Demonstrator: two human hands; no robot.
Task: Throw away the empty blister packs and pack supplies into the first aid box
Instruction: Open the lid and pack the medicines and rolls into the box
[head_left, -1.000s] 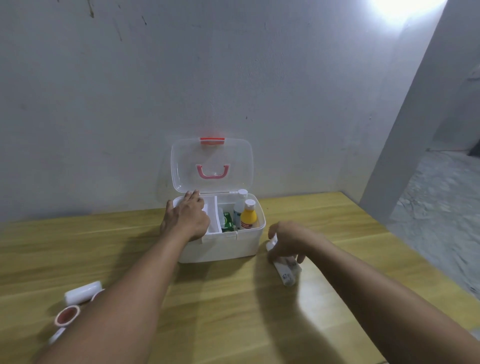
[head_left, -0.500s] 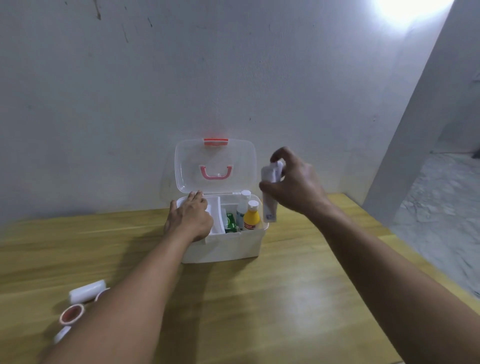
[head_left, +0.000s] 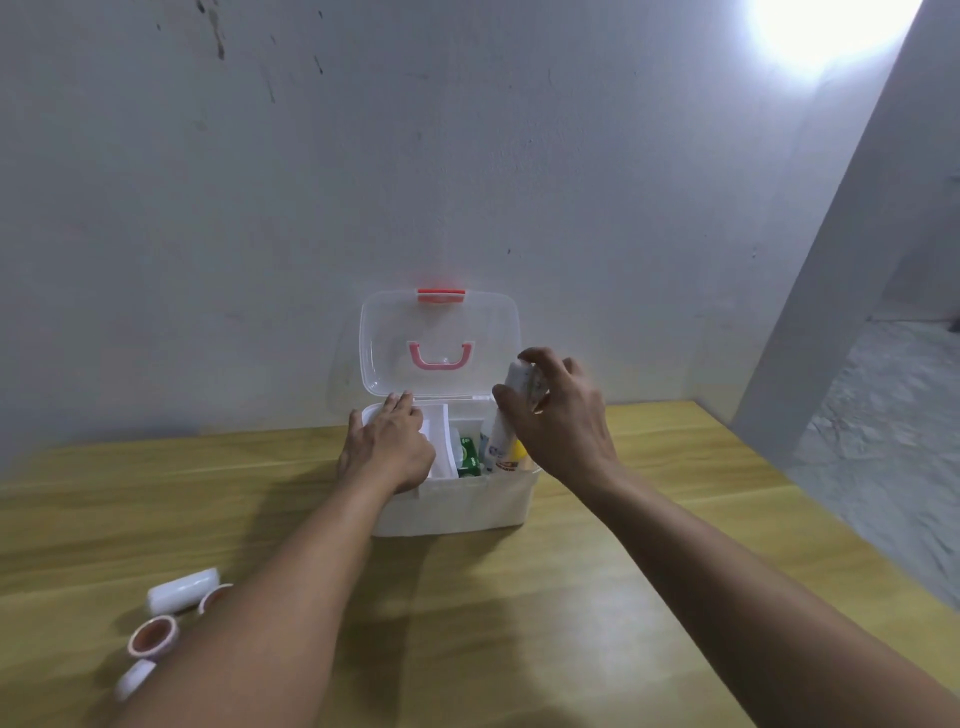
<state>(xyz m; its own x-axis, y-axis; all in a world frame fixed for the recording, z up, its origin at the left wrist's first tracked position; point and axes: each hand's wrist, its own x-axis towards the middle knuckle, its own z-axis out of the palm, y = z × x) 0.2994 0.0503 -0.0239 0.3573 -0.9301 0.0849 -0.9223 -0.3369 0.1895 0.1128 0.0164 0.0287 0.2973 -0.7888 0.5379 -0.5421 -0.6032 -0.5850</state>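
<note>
Head view: the right hand (head_left: 563, 415) grips a white tube (head_left: 511, 415) near its top, fingers wrapped round it, its lower end already dipping into the right compartment of the open first aid box (head_left: 452, 504) on the desk (head_left: 519, 623). The tube looks light, smooth and somewhat squeezable, so a firm hold at mid-body would suit best. The left hand (head_left: 389, 447) rests flat over the box's left compartment, grasping nothing visible.

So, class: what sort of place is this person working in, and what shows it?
Probably a bare, unfinished indoor room: a plain stained wall, a rough concrete floor, and a simple wooden table.
</note>
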